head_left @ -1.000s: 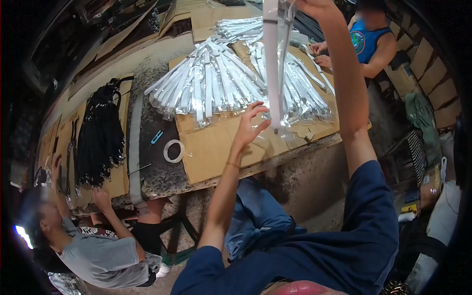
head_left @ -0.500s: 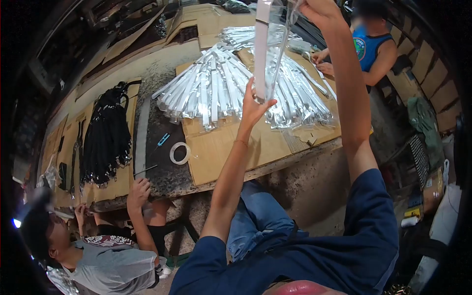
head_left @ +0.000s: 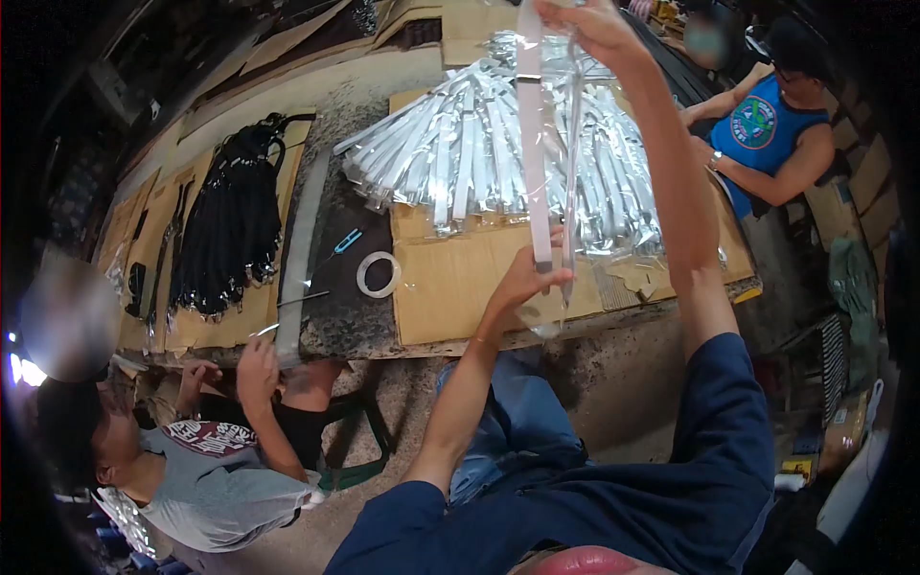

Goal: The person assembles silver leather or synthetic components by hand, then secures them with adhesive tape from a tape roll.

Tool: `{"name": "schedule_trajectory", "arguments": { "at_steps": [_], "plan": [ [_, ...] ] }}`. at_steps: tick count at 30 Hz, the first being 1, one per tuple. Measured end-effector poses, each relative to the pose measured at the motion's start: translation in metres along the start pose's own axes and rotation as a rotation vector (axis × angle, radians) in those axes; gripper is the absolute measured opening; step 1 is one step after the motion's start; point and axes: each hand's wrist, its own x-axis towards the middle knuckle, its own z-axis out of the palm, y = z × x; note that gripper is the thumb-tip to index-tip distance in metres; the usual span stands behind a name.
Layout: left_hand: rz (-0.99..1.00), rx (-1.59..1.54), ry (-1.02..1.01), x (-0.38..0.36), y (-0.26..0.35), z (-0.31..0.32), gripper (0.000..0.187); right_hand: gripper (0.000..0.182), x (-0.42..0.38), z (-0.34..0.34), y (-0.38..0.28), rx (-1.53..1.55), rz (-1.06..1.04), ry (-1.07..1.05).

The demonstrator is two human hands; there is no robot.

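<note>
A long white strap [head_left: 537, 163] hangs upright in front of me, with a clear plastic sleeve [head_left: 572, 172] beside it. My right hand [head_left: 594, 34] is raised at the top of the view, its fingers closed on the upper end. Lower down, my left hand [head_left: 532, 278] pinches the strap's bottom end, near a dark band. Behind the strap, many white straps in shiny clear plastic [head_left: 460, 144] lie fanned out on cardboard [head_left: 441, 287].
Black straps [head_left: 230, 220] lie bundled on cardboard at the left. A tape roll [head_left: 379, 275] and a blue cutter [head_left: 347, 241] lie between the piles. A person in grey [head_left: 211, 479] sits at left; another in a blue top [head_left: 767, 125] is at right.
My left hand has moved lower and the strap with its sleeve hangs further down in view. The camera view has shifted. The person at left now holds up a thin white piece.
</note>
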Motion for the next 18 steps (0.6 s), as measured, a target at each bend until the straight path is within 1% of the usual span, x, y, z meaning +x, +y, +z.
{"name": "schedule_trajectory", "arguments": {
  "at_steps": [1,3,4,5,6,7,8,10,11,12,13,14,15,16,17,18],
  "plan": [
    [-0.007,0.001,0.01,-0.005,-0.008,-0.004,0.074,0.042,0.001,0.008,0.018,0.007,0.053,-0.016],
    [-0.136,-0.097,0.267,-0.023,-0.006,0.001,0.07,0.04,0.007,0.018,0.065,0.015,0.153,-0.048],
    [-0.079,-0.183,0.354,-0.03,-0.026,-0.004,0.061,0.039,0.009,0.021,0.091,0.018,0.204,-0.062],
    [-0.082,-0.181,0.36,-0.039,-0.026,-0.006,0.061,0.039,0.01,0.024,0.119,0.021,0.252,-0.078],
    [-0.132,-0.343,0.408,-0.049,-0.021,-0.011,0.061,0.038,0.011,0.026,0.149,0.024,0.3,-0.095],
    [-0.177,-0.505,0.459,-0.058,-0.019,-0.016,0.062,0.037,0.01,0.024,0.193,0.06,0.33,-0.06],
    [-0.167,-0.499,0.471,-0.065,-0.026,-0.023,0.062,0.036,0.009,0.022,0.233,0.098,0.354,-0.03],
    [-0.25,-0.35,0.501,-0.084,-0.043,-0.043,0.058,0.035,-0.005,0.028,0.275,0.01,0.48,-0.054],
    [-0.242,-0.339,0.516,-0.092,-0.038,-0.05,0.058,0.039,-0.009,0.037,0.292,-0.213,0.6,-0.021],
    [-0.307,-0.259,0.569,-0.098,-0.029,-0.054,0.055,0.053,-0.016,0.05,0.294,-0.637,0.584,0.034],
    [-0.37,-0.18,0.617,-0.1,-0.025,-0.058,0.052,0.066,-0.025,0.055,0.292,-0.633,0.628,-0.087],
    [-0.348,-0.033,0.679,-0.103,-0.031,-0.063,0.053,0.074,-0.031,0.063,0.303,-0.777,0.565,-0.111],
    [-0.349,-0.026,0.689,-0.103,-0.028,-0.069,0.053,0.082,-0.038,0.075,0.307,-0.917,0.503,-0.135],
    [-0.391,0.255,0.719,-0.106,-0.025,-0.075,0.054,0.092,-0.046,0.078,0.309,-0.839,0.558,-0.124],
    [-0.437,0.529,0.735,-0.109,-0.021,-0.076,0.055,0.092,-0.051,0.082,0.315,-0.833,0.572,-0.135],
    [-0.457,0.514,0.739,-0.111,-0.019,-0.076,0.055,0.086,-0.059,0.085,0.32,-0.833,0.51,0.143]
  ]
}}
